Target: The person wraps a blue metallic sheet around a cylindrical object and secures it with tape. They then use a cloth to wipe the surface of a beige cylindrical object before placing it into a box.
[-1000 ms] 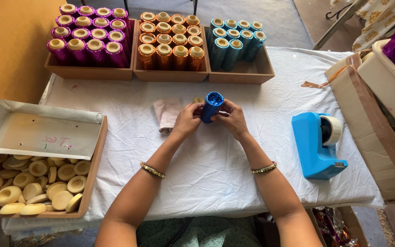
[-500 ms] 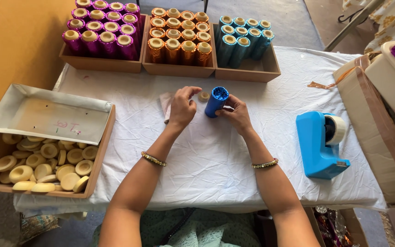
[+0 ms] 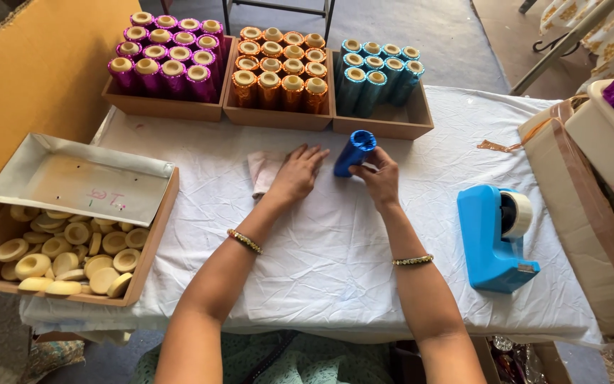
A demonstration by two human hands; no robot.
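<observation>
A shiny blue foil-wrapped spool (image 3: 354, 152) stands tilted at the upper middle of the frame, clamped in the right hand (image 3: 380, 178). The left hand (image 3: 297, 173) lies flat and open on a pinkish cloth (image 3: 263, 171) beside it. Along the top sit three wooden boxes: twelve purple spools (image 3: 165, 55), twelve orange spools (image 3: 278, 60), and eight teal spools (image 3: 376, 70). At lower left, a cardboard box (image 3: 159, 242) holds many pale round discs (image 3: 65, 249). One blue tape dispenser (image 3: 490, 235) stands at right.

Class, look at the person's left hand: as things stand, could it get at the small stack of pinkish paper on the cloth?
Probably yes: the left hand lies flat beside the pinkish paper stack, its fingers free, nothing between them.
</observation>
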